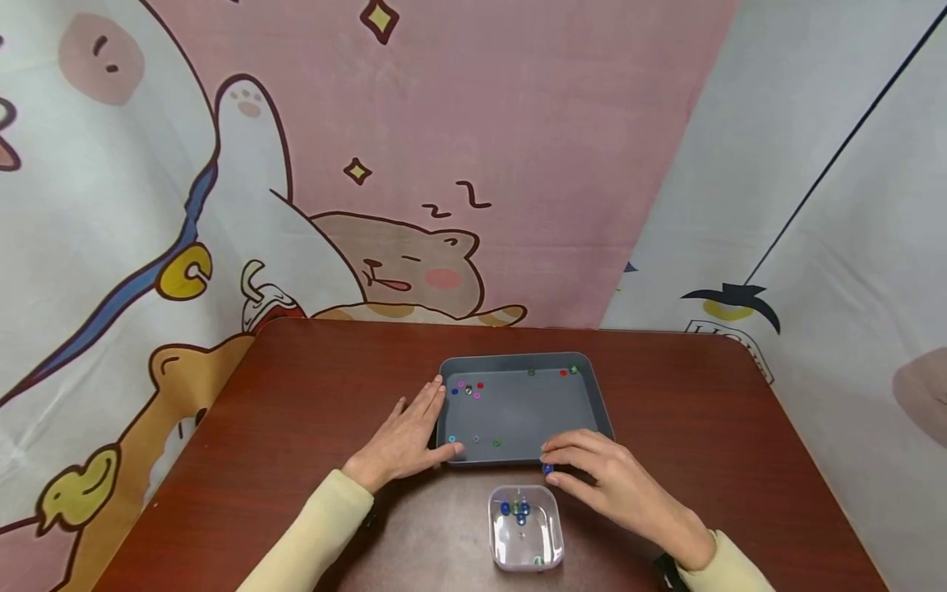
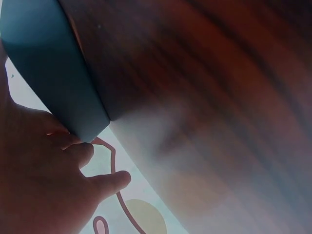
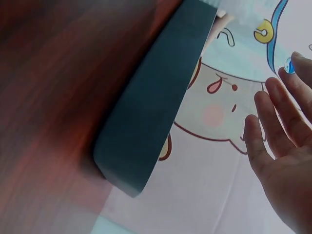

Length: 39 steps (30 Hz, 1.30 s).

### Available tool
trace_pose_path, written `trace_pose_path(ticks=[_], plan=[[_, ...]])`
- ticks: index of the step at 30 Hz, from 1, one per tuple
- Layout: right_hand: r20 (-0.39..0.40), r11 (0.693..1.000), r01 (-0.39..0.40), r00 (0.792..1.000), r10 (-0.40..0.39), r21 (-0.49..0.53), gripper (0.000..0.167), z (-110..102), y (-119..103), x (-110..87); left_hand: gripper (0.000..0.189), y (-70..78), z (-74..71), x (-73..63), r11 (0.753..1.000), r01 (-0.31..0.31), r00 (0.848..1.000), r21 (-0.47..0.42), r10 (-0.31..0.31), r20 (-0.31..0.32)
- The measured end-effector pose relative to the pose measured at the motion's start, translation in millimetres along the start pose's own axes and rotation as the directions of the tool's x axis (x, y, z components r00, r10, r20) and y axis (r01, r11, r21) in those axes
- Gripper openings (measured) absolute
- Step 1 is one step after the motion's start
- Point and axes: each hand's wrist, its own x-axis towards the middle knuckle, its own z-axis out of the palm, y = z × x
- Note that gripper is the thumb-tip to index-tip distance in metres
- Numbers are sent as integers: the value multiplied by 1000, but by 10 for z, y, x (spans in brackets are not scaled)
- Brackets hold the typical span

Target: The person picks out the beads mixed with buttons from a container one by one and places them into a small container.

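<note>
Between thumb and index finger my right hand [image 1: 610, 481] pinches a small shiny blue bead [image 1: 547, 469], just over the near edge of the grey tray [image 1: 533, 411]. In the right wrist view the blue bead [image 3: 289, 65] shows at the fingertips, with the other fingers spread apart. My left hand [image 1: 405, 436] rests along the tray's left edge, its fingers straight and its thumb over the near left corner. A clear square container [image 1: 543, 538] stands in front of the tray. It holds several blue and green beads [image 1: 521, 510].
Small beads lie scattered in the tray: a pink, red and blue group at the far left, red [image 1: 563, 372] and green ones at the far right, and a green one [image 1: 496, 442] near the front. The brown table [image 1: 325, 378] meets a cartoon-printed cloth [image 1: 547, 164] behind.
</note>
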Motion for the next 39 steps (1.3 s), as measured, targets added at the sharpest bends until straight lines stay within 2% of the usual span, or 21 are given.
trace_pose_path(ticks=[4,12,19,27,34,39], plan=[[14,1000,6,1000,-6,13,15,39,-64,-16,106,1,5,-1,1000,0,1000,-12,0,-6],[62,997,-40,997,36,65,23,70,-185,-57,105,-6,11,0,1000,-21,999,-14,21,-34],[75,997,6,997,-12,72,21,85,-213,-73,105,-3,-2,-8,1000,-16,1000,-16,15,-25],[107,997,10,994,-18,72,19,99,-235,-94,107,-7,-2,-7,1000,-3,1000,-22,3,-8],[107,995,74,991,-80,61,20,122,-247,-99,107,-19,9,2,1000,-4,1000,-14,4,-6],[119,996,73,990,-78,47,19,140,-246,-104,107,-24,12,4,1000,-7,1000,-11,7,-5]])
